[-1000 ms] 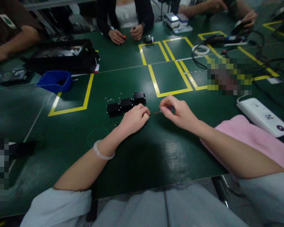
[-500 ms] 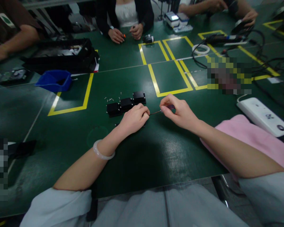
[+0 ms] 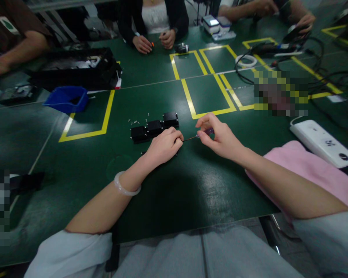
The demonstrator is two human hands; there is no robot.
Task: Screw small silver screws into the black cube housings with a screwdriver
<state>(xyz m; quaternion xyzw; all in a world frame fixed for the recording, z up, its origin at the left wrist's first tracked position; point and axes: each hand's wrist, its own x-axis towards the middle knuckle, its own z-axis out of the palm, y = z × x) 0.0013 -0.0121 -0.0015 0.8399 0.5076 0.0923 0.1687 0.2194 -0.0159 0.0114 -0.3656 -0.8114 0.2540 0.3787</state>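
My left hand (image 3: 164, 146) rests on the green table (image 3: 168, 193), fingers curled over a small dark part that is mostly hidden beneath it. My right hand (image 3: 220, 137) pinches the handle of a thin screwdriver (image 3: 197, 135), whose shaft points left into the left hand's fingers. Just beyond the left hand, three small black boxes (image 3: 154, 127) lie in a row. Several tiny screws (image 3: 136, 122) are scattered behind them.
A blue bin (image 3: 66, 98) and a black tray (image 3: 75, 69) stand at the far left. Yellow tape rectangles (image 3: 208, 92) mark the table. A white device (image 3: 321, 142) and a pink cloth (image 3: 310, 170) lie at right. Cables (image 3: 278, 54) and other people's hands (image 3: 155, 40) occupy the far side.
My right hand has shifted slightly on the screwdriver handle, its fingers turned a little. My left hand has stayed where it was.
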